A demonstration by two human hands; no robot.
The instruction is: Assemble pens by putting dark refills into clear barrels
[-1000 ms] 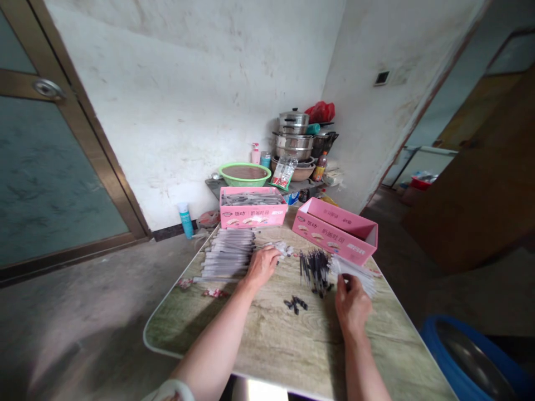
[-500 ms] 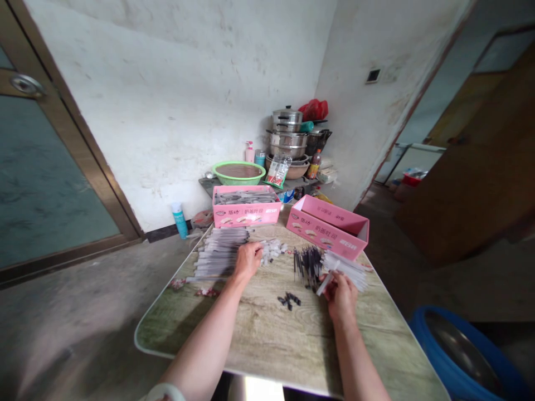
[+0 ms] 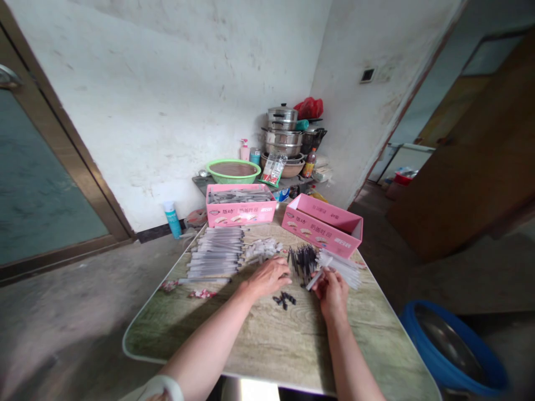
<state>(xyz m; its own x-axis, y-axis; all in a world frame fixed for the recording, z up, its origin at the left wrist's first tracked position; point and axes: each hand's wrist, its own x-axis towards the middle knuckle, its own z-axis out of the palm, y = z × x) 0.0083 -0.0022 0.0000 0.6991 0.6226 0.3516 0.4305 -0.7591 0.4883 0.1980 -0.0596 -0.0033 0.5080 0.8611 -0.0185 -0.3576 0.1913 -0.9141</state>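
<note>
My left hand (image 3: 271,274) hovers over the middle of the table with its fingers stretched loosely to the right, apart and apparently holding nothing. Just beyond it lies a pile of small whitish pieces (image 3: 264,249). Dark thin pen refills (image 3: 303,260) are bunched to the right of its fingertips. A translucent pen barrel (image 3: 315,279) is gripped in my right hand (image 3: 333,292), pointing toward the lower left. Beside that hand is a heap of similar clear barrels (image 3: 348,272). Several small black pieces (image 3: 285,300) sit nearer me. Assembled-looking pens (image 3: 217,253) form a row at the left.
One pink box (image 3: 241,213) full of pens stands at the table's back left. Another pink box (image 3: 321,229) is angled at the back right. Behind are a green basin (image 3: 233,177) and stacked pots (image 3: 283,139). A blue tub (image 3: 455,345) is on the right.
My left hand has moved right and toward me, from between the pen row and whitish pile to near the refills, its fingers loosening. My right hand keeps the barrel. The view has shifted slightly.
</note>
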